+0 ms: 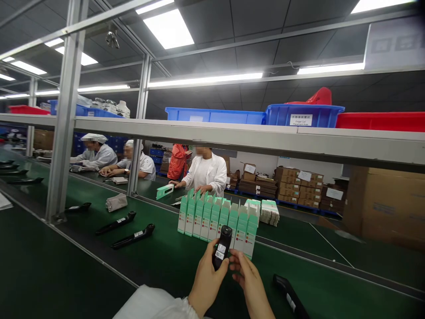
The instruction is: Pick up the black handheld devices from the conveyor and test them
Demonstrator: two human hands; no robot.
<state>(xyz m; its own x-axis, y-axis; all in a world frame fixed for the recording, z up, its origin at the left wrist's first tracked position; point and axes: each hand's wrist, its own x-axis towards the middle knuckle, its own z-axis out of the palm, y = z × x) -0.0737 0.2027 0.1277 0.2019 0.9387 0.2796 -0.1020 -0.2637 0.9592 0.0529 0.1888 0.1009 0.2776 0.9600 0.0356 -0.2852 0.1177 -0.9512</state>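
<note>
My left hand (208, 277) is wrapped round a black handheld device (223, 246) with white labels, held upright over the green belt. Beside it, my right hand (248, 277) has its fingers apart and slightly curled, close to the device's right side, with nothing in it. Just behind the device stands a row of several open green-and-white boxes (206, 218), flaps up. Another black device (289, 296) lies on the belt to the right of my right hand.
More black devices (133, 236) and a grey folded bundle (116, 202) lie on the belt at left. A metal post (64, 110) and an overhead shelf (232, 136) with bins frame the view. Across the belt, a person (209, 170) handles a green box (165, 191).
</note>
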